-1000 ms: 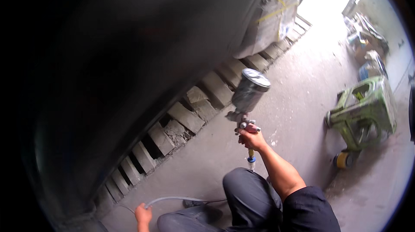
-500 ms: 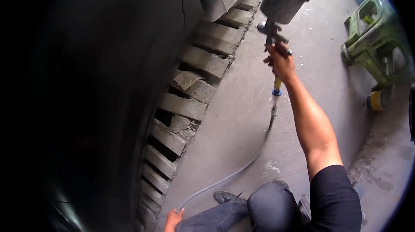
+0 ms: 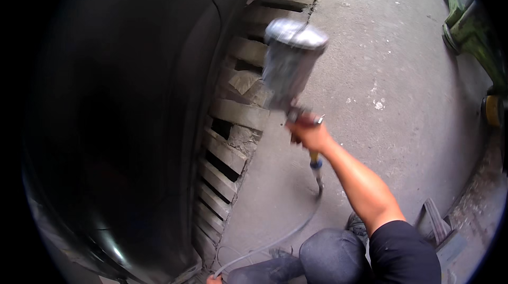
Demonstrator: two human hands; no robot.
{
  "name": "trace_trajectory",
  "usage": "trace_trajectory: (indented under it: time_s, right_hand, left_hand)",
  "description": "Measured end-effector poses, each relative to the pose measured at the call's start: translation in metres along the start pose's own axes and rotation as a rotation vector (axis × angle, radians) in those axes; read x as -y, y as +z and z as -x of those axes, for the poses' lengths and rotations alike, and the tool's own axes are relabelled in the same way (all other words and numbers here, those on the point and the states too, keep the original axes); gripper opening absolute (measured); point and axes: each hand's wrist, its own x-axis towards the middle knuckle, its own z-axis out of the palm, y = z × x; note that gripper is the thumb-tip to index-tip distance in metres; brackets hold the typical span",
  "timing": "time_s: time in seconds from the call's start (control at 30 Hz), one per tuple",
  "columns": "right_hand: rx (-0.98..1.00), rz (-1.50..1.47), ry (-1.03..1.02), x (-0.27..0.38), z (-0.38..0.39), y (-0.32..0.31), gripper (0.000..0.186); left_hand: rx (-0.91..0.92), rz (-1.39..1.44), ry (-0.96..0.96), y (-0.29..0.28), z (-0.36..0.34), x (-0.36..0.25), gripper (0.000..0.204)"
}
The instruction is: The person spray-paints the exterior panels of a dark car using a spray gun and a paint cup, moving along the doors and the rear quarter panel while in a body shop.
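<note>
My right hand (image 3: pixel 308 133) grips the handle of a spray gun (image 3: pixel 288 70) whose silver cup stands upright above my fist. The gun points left at a glossy black car body panel (image 3: pixel 132 125) that fills the left half of the view. A grey air hose (image 3: pixel 296 226) drops from the gun's base and curves down to the floor near my knee. Only the fingertips of my left hand (image 3: pixel 214 279) show at the bottom edge, next to the hose; its grasp is hidden.
Grated drain slats (image 3: pixel 233 141) run along the panel's edge over concrete floor (image 3: pixel 381 72). A green metal stand (image 3: pixel 471 30) sits at the upper right. My dark-trousered knee (image 3: pixel 328 257) is at the bottom centre.
The view has swung closer to the black panel. My right hand with the spray gun has come nearer and lower in the picture, toward the centre. The green stand slid to the right edge.
</note>
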Motion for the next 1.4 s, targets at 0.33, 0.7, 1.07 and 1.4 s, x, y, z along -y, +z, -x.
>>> trace_trajectory:
  time_s: [0.33, 0.7, 1.07, 1.4]
  right_hand:
    - [-0.195, 0.057, -0.512, -0.037, 0.032, 0.025, 0.013]
    - [-0.226, 0.094, -0.336, -0.058, 0.056, 0.1, 0.019]
    - [0.403, 0.153, 0.056, -0.16, 0.12, 0.194, 0.025]
    - [-0.311, 0.015, -0.23, -0.097, 0.076, 0.116, 0.024]
  left_hand:
    - [-0.04, -0.277, 0.28, 0.072, -0.032, -0.007, 0.037]
    - [-0.157, -0.193, 0.224, 0.097, -0.06, 0.091, 0.038]
    - [-0.105, -0.324, 0.18, 0.083, -0.029, 0.131, 0.038]
    - [-0.198, -0.288, 0.167, 0.088, -0.049, 0.159, 0.03]
